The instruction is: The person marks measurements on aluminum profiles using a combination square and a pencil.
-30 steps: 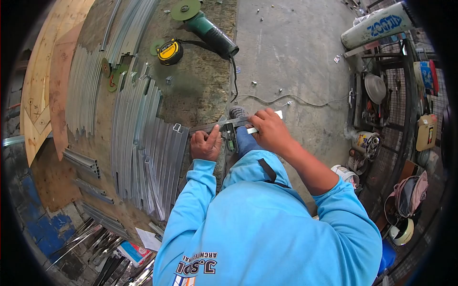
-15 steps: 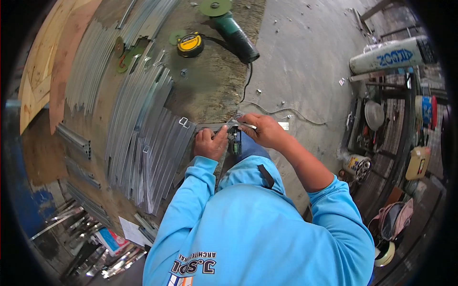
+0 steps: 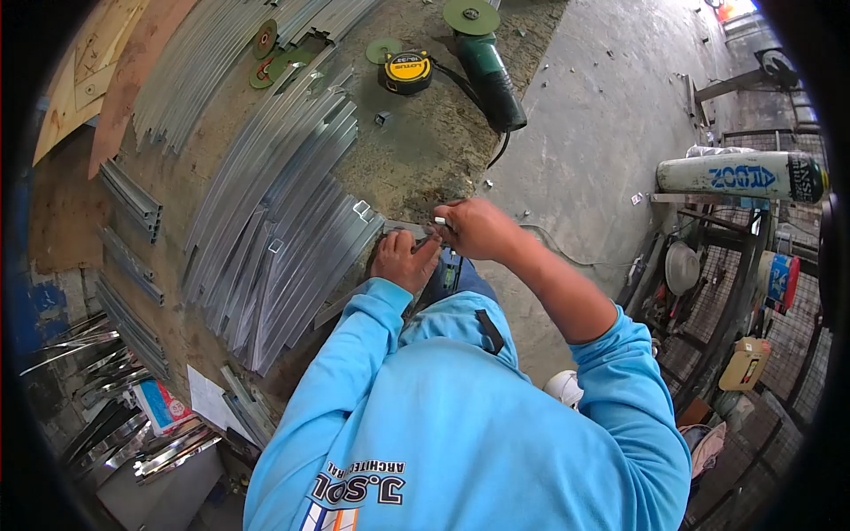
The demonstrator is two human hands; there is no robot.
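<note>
My left hand [image 3: 405, 261] is closed on a short grey metal bar [image 3: 400, 227] at the bench edge, its thumb pointing toward my right hand. Close beside it, my right hand [image 3: 481, 230] is curled in a fist around a slim tool with a pale end [image 3: 440, 220]; my fingers hide most of that tool. Left of my hands lies a fanned stack of square metal tubes [image 3: 301, 257], one open tube end [image 3: 361, 209] nearest my fingers. A green tool [image 3: 452, 270] shows below my hands, by my leg.
On the wooden bench [image 3: 416, 146] lie a yellow tape measure [image 3: 407, 71], an angle grinder [image 3: 490, 80] and cutting discs [image 3: 265, 39]. A cable [image 3: 567, 252] runs over the floor at right. Beyond stand a gas cylinder [image 3: 730, 174] and a rack [image 3: 708, 292].
The view has shifted, with the bench items now farther right. My right hand has turned: the light strip that stuck out rightward now shows only a short pale end at the fist's left.
</note>
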